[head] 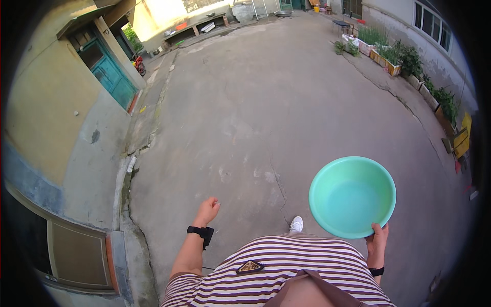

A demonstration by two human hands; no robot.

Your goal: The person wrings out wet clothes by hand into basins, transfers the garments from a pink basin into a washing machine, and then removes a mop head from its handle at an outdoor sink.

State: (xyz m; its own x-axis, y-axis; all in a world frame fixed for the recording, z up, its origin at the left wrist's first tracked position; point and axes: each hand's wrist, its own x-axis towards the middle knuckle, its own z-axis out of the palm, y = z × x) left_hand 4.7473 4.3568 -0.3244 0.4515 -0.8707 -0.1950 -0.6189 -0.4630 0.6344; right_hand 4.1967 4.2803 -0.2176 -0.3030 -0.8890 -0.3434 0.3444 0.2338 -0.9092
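My right hand [377, 236] grips the near rim of a round green plastic basin [352, 195], its thumb over the rim and the other fingers partly hidden beneath. No contents show in the basin, which is tipped so that its inside faces the camera. On the other side, my left hand [209, 210] hangs in front of the body with its fingers curled; nothing shows in it. A black band with a device [203, 233] is on the left wrist, and a black band [377, 271] is on the right one. One white shoe [296, 223] shows below on the concrete.
Cracked concrete ground [238, 115] spreads ahead. Along the left stand a wall and a teal door [113, 78], with a red vehicle [139, 65] beyond. Planter boxes [385, 62] line the right wall, near a small table [342, 25]. A low bench [195, 28] holds basins at the far end.
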